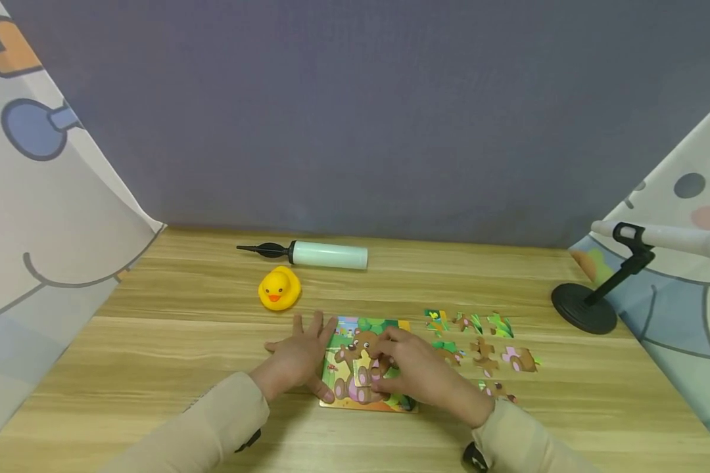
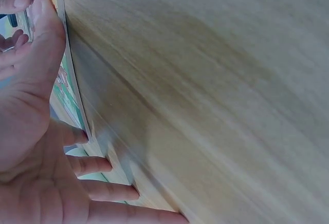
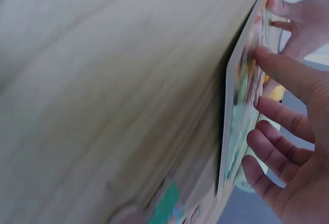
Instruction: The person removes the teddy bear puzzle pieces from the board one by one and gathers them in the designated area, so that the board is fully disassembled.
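Looking down, we see our left hand (image 1: 298, 358) lying flat, fingers spread, bracing the puzzle's (image 1: 344, 358) left edge mid-table; our right hand (image 1: 411, 369) presses a piece (image 1: 362, 368) with bent fingertips. Wrist views show only board edge, not the loose pieces (image 1: 479, 345) farther right.

A: We see a puzzle board (image 1: 367, 368) printed with brown bears on green, edged in orange.
B: We note loose pieces (image 1: 479, 345) in brown, green and pink; a yellow duck (image 1: 279, 288) with an orange beak; a pale mint pump (image 1: 313, 253) with a black tip; a light woodgrain table (image 1: 154, 368).
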Demonstrator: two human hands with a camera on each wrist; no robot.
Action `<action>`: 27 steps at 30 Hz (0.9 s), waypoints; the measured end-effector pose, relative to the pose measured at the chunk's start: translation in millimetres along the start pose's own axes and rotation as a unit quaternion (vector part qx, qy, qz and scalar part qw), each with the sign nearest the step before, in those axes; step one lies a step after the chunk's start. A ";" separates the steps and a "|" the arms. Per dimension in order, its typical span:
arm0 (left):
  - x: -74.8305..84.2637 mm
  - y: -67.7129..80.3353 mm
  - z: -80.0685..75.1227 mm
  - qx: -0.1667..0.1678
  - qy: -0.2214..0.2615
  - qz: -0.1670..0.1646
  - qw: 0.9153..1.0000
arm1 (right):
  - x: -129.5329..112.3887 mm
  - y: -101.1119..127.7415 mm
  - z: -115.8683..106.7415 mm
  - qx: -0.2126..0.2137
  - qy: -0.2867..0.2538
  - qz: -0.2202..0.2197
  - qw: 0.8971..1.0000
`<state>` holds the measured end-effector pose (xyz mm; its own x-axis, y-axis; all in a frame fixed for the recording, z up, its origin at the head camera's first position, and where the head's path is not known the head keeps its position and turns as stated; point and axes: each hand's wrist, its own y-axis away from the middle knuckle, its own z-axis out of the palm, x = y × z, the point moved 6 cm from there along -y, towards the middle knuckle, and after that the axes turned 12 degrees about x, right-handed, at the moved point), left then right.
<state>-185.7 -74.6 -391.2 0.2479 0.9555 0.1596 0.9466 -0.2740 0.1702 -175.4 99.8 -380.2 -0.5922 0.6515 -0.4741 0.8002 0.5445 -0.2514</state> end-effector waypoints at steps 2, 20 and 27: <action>0.1 -0.2 0.0 -0.001 0.000 -0.001 1.000 | 2.9 1.6 -3.3 -0.004 -0.003 0.004 1.000; 0.6 -1.3 0.0 0.001 0.007 0.001 1.000 | 41.0 42.6 -55.7 0.029 -0.036 0.025 0.999; 0.9 -1.3 0.1 0.001 0.017 -0.002 1.000 | 57.4 67.6 -81.4 0.096 -0.022 -0.025 0.995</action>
<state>-186.7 -73.3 -391.4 0.2376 0.9521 0.1924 0.9478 -0.2706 0.1688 -163.0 217.0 -355.7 -0.6308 0.5993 -0.4929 0.7753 0.4618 -0.4308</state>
